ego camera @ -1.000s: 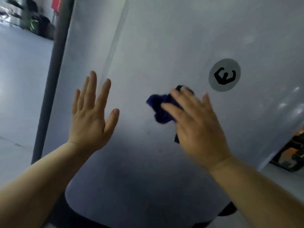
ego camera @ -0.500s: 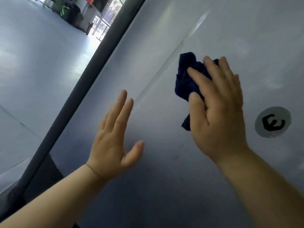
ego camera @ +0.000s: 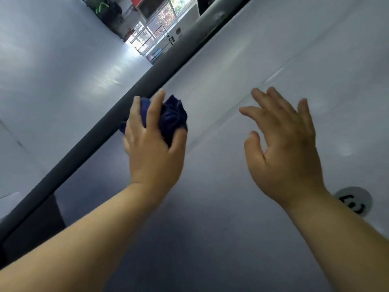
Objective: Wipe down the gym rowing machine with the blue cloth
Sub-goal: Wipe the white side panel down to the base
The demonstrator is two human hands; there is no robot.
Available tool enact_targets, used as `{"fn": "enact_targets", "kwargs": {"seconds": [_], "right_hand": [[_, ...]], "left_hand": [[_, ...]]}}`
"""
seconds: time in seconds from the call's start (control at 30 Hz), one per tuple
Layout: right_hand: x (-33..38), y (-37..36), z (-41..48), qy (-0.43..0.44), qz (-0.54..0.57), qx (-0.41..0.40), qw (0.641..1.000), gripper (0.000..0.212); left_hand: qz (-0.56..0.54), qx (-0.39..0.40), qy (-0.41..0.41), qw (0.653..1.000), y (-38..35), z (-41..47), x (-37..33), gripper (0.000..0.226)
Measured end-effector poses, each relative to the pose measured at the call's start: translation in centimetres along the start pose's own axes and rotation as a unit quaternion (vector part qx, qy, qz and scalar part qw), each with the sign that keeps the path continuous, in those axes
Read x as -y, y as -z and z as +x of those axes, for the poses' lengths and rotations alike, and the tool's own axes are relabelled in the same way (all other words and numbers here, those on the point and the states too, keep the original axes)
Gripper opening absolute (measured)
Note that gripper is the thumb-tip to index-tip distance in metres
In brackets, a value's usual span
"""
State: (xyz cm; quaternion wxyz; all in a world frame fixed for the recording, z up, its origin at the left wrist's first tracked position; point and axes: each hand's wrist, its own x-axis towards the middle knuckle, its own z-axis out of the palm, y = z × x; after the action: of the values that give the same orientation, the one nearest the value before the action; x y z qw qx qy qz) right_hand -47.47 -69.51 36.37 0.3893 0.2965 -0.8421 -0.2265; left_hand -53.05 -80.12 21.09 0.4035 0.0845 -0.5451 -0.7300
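The dark blue cloth (ego camera: pixel 173 115) is bunched up under my left hand (ego camera: pixel 153 148), whose fingers and thumb curl round it and hold it against the pale grey panel (ego camera: pixel 221 207) of the machine, right beside the panel's dark grey edge strip (ego camera: pixel 101 135). My right hand (ego camera: pixel 284 148) is to the right with fingers spread and relaxed, holding nothing, over the same panel near a faint seam line. Whether its palm touches the panel cannot be told.
A round grey sticker with a black logo (ego camera: pixel 353 202) sits on the panel by my right wrist. Beyond the edge strip lies shiny grey floor (ego camera: pixel 52 70). Windows and dark equipment (ego camera: pixel 155 24) are far off at the top.
The cloth has passed from my right hand to my left hand. The view has tilted and swung, so the edge strip now runs diagonally and the sticker sits low right.
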Motion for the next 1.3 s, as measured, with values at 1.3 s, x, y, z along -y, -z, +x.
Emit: {"fn": "enact_targets", "kwargs": {"seconds": [1.3], "right_hand": [[5.4,-4.1,1.7,0.047,-0.047,0.034,0.997,0.049]], "left_hand": [[0.026,-0.063,0.241,0.968,4.9,-4.5,8.8,0.076]]}}
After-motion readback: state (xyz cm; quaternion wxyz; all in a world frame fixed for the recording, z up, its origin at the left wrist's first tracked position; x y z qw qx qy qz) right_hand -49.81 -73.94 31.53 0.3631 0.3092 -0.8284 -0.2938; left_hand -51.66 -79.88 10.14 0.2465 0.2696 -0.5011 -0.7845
